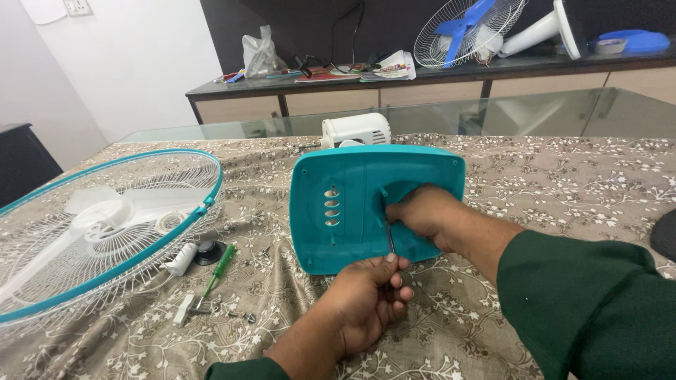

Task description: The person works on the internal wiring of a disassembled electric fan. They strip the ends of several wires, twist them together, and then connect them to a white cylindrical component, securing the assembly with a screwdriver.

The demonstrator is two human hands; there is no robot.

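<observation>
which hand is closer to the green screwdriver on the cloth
Left. The left hand is just right of the green screwdriver, gripping a thin metal tool. The right hand is farther off, inside the teal fan base.

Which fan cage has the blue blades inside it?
The white fan cage lying on the dark counter at the back. The teal-rimmed fan cage on the patterned cloth, left of the hands, has white blades.

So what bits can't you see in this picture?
Head view only:
- Tip of the thin metal tool: hidden behind the right hand inside the teal plastic fan base.
- Right hand's fingertips: tucked into the base's hollow.
- White motor housing: lower part behind the base.
- Teal-rimmed wire fan guard: cut by the left edge.
</observation>
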